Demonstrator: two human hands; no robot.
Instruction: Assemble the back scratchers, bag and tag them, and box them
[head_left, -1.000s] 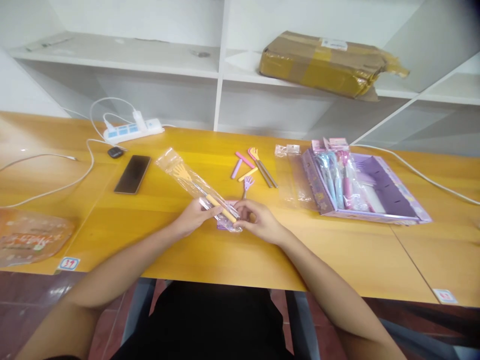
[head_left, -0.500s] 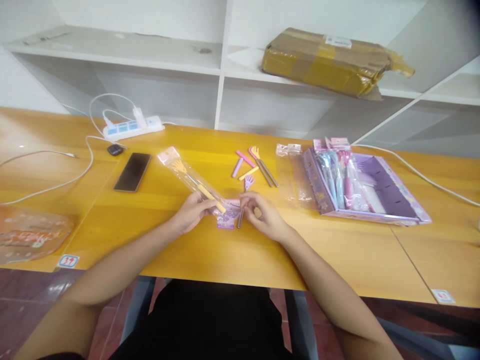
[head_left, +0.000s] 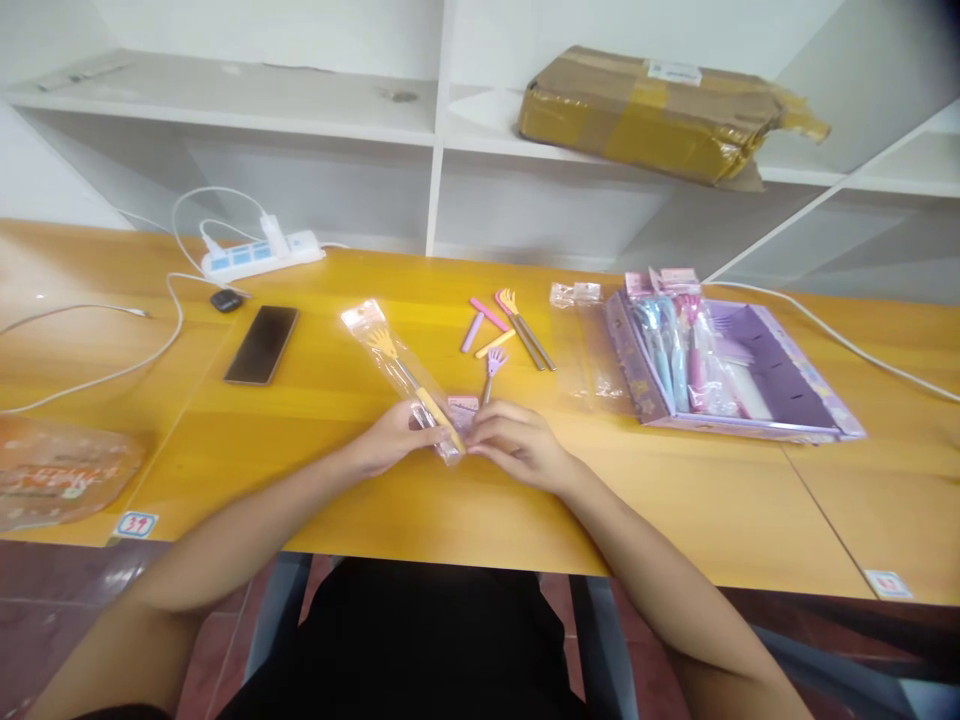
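A yellow back scratcher (head_left: 430, 404) lies in a clear plastic bag (head_left: 365, 314), tilted with its claw end away from me. My left hand (head_left: 392, 436) is closed around its handle part through the bag. My right hand (head_left: 521, 445) has its fingertips pinched at the bag's near end. Just beyond the right hand lies a purple back scratcher (head_left: 496, 362) with a metal rod, its lower part hidden by the fingers. A small printed card (head_left: 462, 404) shows between the hands, partly covered.
Beyond the hands lie loose pink, purple and yellow handles (head_left: 495, 344) and back scratchers with metal rods (head_left: 532, 343). Clear bags (head_left: 589, 350) lie beside a purple box (head_left: 750, 432) with packaged scratchers. A phone (head_left: 262, 345) and power strip (head_left: 262, 257) are left; a taped carton (head_left: 637, 115) is shelved.
The bagged yellow scratcher has shifted right and nearer to me. My right hand has moved from the purple scratcher's rod to the bag's near end. The card is now more covered.
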